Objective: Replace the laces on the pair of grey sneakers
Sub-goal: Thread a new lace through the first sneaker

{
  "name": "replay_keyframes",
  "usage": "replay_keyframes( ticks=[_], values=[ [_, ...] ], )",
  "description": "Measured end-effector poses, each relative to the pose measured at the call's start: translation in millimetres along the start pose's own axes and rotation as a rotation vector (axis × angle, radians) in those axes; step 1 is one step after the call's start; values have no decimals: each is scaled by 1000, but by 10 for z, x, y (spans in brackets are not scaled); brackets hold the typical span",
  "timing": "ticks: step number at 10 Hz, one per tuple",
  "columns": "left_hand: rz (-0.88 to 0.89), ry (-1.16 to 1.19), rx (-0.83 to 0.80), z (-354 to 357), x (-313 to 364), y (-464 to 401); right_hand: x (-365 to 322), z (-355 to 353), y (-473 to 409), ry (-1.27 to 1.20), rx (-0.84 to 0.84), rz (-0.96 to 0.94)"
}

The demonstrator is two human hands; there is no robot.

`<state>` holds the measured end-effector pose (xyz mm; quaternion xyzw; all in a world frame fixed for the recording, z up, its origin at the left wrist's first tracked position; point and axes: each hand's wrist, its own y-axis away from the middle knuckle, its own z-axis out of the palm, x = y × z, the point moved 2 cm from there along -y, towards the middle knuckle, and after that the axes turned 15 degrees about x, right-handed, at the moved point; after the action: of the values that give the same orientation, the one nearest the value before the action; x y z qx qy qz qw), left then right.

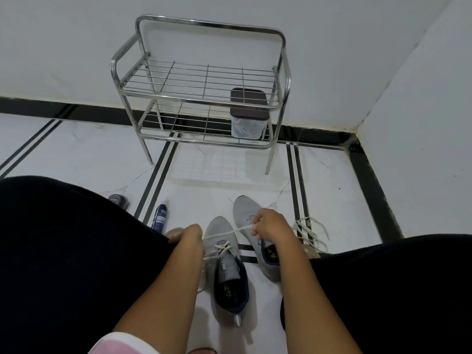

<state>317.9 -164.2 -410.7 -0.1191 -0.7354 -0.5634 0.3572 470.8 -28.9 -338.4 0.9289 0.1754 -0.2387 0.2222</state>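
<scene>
Cream cord lace point(224, 232) runs taut between both pinching hands, left point(190, 235), right point(268, 226), above grey knit sneaker point(222, 241).

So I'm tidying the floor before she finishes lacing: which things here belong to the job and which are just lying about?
Job: left sneaker, right sneaker, white lace held by left hand and right hand, loose lace pile.

Lying about: blue bottle, metal rack, lidded container.
</scene>
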Motion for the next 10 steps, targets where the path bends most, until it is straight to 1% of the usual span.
replay_keyframes(
  ticks=[1, 2, 3, 4, 5, 6, 7, 8, 9, 10],
  values=[
    [582, -961, -336, 224, 85, 306, -143, 147, 40, -38, 10, -77],
    [423, -876, -770, 167, -44, 554, -159, 227, -5, -125, 55, -42],
    [533, -1010, -1015, 101, -142, 540, -109, 254, -75, -198, 54, 43],
    [557, -1011, -930, 81, -134, 446, -14, 280, -126, -187, 130, 130],
    [554, -1029, -916, 131, -156, 374, 59, 339, -171, -237, 191, 197],
    [529, -1018, -914, 137, -181, 399, 63, 486, -184, -326, 111, 229],
    [568, -1045, -723, 169, -233, 210, 160, 619, -245, -317, 203, 230],
    [579, -1110, -524, 162, -319, -81, 285, 829, -201, -66, 74, 145],
    [586, -1245, -487, 145, -516, -216, 393, 1150, -14, 38, -101, 102],
    [595, -1346, -388, 78, -743, -315, 568, 1351, 69, -22, -51, 128]
  ],
)
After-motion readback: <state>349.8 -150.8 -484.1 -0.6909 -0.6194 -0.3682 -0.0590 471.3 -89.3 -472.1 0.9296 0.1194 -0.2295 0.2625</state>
